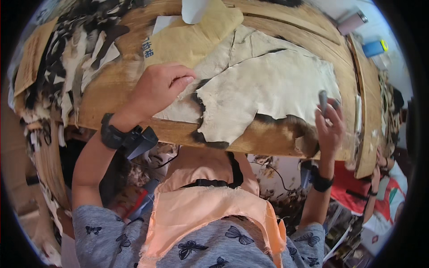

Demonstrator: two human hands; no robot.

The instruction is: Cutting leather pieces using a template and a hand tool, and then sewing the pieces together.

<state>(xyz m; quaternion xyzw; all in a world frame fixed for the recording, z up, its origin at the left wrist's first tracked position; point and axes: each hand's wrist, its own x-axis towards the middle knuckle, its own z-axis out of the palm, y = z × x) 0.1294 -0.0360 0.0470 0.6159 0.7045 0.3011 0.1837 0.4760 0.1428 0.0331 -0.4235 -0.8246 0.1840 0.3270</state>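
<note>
A pale hide (pixel 268 85) with dark fur along its edges lies skin side up on the wooden table, and its near edge reaches the table's front. More pale hide shows beneath it at the back. My left hand (pixel 163 87) is closed just left of the hide, thumb against curled fingers; whatever it may hold is hidden. Over the hide's right end, my right hand (pixel 330 125) grips a slim grey tool (pixel 323 102), its upper end pointing up; the kind is unclear. A yellow paper sheet (pixel 196 40) lies beyond my left hand.
Black, white and tan fur scraps (pixel 71 58) heap at the table's left. A wooden strip (pixel 290 24) lies along the back. At the far right stand a pink tumbler (pixel 352 22) and a blue container with a yellow lid (pixel 375 48). Another person's hands (pixel 377 167) rest near the lower right.
</note>
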